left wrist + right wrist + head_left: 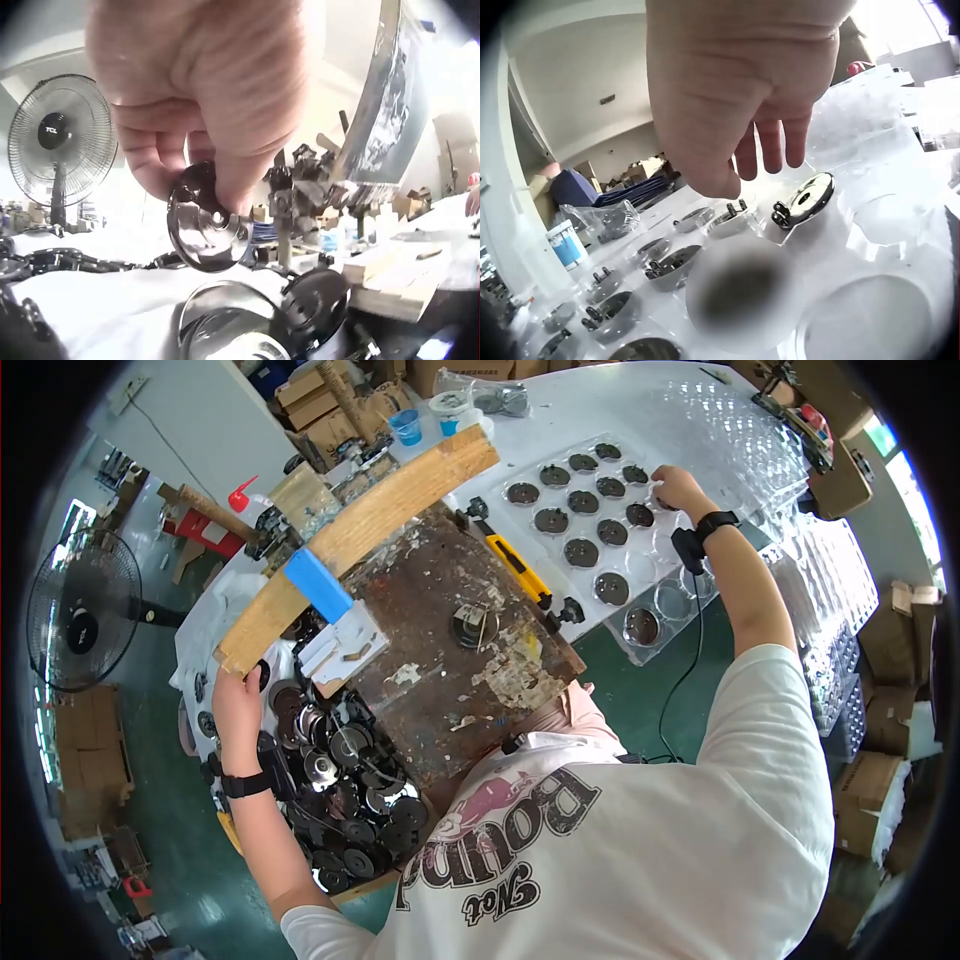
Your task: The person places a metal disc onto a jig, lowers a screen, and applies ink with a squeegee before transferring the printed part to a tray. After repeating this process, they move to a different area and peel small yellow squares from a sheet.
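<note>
My left hand (238,712) pinches a shiny dark metal disc (204,244) between thumb and fingers, holding it on edge above a heap of similar discs (345,760). In the left wrist view, a dark disc with a centre hole (316,304) lies below it. My right hand (682,492) is over a clear plastic tray (645,568) with round cells, fingers pointing down and nothing between them. Just below these fingertips, a shiny disc with a small double-loop tab (814,199) leans in its cell. Several other cells hold dark discs (582,552).
Before the body stands a worn bench top (410,660), a curved wooden beam (400,490) with a blue block (318,585) arching over it. A yellow cutter knife (518,572) lies by the tray. Stacked clear trays (820,590) stand right, a fan (85,610) left.
</note>
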`<state>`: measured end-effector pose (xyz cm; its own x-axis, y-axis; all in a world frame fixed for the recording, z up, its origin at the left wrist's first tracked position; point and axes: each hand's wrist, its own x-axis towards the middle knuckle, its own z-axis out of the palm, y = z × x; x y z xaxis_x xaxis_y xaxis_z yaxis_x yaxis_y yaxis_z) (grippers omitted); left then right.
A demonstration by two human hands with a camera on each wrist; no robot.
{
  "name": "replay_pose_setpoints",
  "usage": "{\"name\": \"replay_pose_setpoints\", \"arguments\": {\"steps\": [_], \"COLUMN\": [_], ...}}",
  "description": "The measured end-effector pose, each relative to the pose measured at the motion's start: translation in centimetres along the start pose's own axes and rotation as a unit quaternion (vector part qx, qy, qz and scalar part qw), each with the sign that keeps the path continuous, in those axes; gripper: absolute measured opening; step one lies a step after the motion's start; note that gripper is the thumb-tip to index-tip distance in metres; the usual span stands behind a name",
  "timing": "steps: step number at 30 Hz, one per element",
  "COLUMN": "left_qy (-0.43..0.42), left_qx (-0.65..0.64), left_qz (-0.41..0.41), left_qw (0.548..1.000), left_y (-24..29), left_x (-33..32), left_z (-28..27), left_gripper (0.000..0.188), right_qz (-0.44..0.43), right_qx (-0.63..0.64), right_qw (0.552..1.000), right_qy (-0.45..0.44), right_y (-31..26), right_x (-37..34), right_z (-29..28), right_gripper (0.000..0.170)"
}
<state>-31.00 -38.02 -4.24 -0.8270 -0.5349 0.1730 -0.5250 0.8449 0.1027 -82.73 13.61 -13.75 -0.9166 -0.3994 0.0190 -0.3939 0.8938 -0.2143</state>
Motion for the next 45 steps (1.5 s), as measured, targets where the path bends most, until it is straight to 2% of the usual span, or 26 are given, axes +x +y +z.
{"name": "replay_pose_setpoints", "arguments": {"steps": [3, 4, 6, 10, 12, 14, 16, 19, 20, 22, 24, 26, 31, 34, 36, 37, 39, 42, 43, 45], "left_qy": [-0.042, -0.062, -0.071, -0.117, -0.045, -0.048, -0.055, -0.02, -0.02, -0.008, -0.001, -0.033, -0.063, -0.038, -0.025, -0.048, -0.088, -0.093, -0.096, -0.117], "left_qx": [-0.116, -0.174, -0.345, -0.353, -0.358, -0.312, -0.265, -0.142, -0.142, -0.107, -0.091, -0.073, -0.048, -0.108, -0.136, -0.251, -0.466, -0.471, -0.473, -0.448], "left_qz": [-0.04, -0.053, -0.002, 0.019, 0.083, 0.071, 0.063, 0.141, 0.138, 0.184, 0.201, 0.254, 0.325, 0.273, 0.246, 0.177, 0.031, 0.034, 0.036, 0.037], "left_qw": [0.992, 0.981, 0.936, 0.928, 0.929, 0.946, 0.961, 0.98, 0.98, 0.977, 0.975, 0.964, 0.942, 0.955, 0.959, 0.951, 0.88, 0.876, 0.875, 0.885], "left_y": [1.7, 2.8, 3.8, 6.8, 8.5, 9.6, 10.3, 10.8, 10.6, 9.8, 8.9, 7.9, 6.2, 5.5, 5.7, 6.5, 8.3, 10.0, 10.3, 10.5], "left_x": [-0.7, -0.7, -0.6, 1.5, 2.4, 3.0, 2.9, 2.1, 2.0, 1.9, 1.9, 2.5, 2.0, 0.9, -0.3, -1.2, -3.0, -4.7, -5.0, -5.3], "left_z": [-2.5, -2.9, -2.1, 1.0, 2.9, 4.3, 4.8, 5.0, 5.1, 5.5, 5.5, 4.7, 2.8, 2.6, 1.9, 1.2, 0.4, 1.4, 1.8, 2.9], "left_gripper": [0.029, 0.03, 0.033, 0.032, 0.03, 0.03, 0.03, 0.036, 0.036, 0.038, 0.039, 0.037, 0.041, 0.044, 0.046, 0.048, 0.053, 0.057, 0.059, 0.06], "right_qz": [0.018, -0.002, -0.094, -0.196, -0.221, -0.241, -0.267, -0.309, -0.35, -0.43, -0.445, -0.466, -0.464, -0.469, -0.468, -0.462, -0.456, -0.468, -0.471, -0.498], "right_qx": [0.089, 0.093, 0.046, 0.101, 0.135, 0.198, 0.197, 0.194, 0.211, 0.245, 0.27, 0.322, 0.336, 0.365, 0.315, 0.265, 0.212, 0.167, 0.166, 0.184], "right_qw": [0.996, 0.995, 0.994, 0.974, 0.965, 0.949, 0.943, 0.931, 0.912, 0.869, 0.854, 0.823, 0.81, 0.769, 0.781, 0.791, 0.798, 0.847, 0.846, 0.846], "right_qy": [-0.015, -0.025, 0.042, 0.046, 0.042, 0.039, 0.033, 0.023, 0.023, 0.021, -0.004, -0.045, -0.127, -0.234, -0.27, -0.302, -0.333, -0.189, -0.189, -0.043], "right_y": [-3.1, -4.2, -6.4, -13.8, -18.4, -22.2, -23.4, -25.0, -25.8, -27.4, -28.6, -29.5, -30.0, -29.9, -30.2, -30.5, -31.5, -36.0, -37.3, -39.7], "right_x": [-0.3, -0.1, 0.5, -0.2, -2.6, -4.7, -4.7, -5.2, -5.9, -7.3, -8.1, -8.6, -8.7, -8.5, -7.8, -7.3, -7.0, -8.5, -8.6, -8.5], "right_z": [-1.5, -1.3, -1.2, -2.6, -4.9, -6.7, -7.3, -8.3, -9.1, -10.6, -11.9, -12.9, -13.9, -13.7, -13.2, -12.9, -12.2, -10.7, -10.0, -8.2], "right_gripper": [0.029, 0.029, 0.03, 0.028, 0.027, 0.026, 0.026, 0.025, 0.025, 0.024, 0.025, 0.026, 0.025, 0.024, 0.025, 0.025, 0.026, 0.027, 0.027, 0.03]}}
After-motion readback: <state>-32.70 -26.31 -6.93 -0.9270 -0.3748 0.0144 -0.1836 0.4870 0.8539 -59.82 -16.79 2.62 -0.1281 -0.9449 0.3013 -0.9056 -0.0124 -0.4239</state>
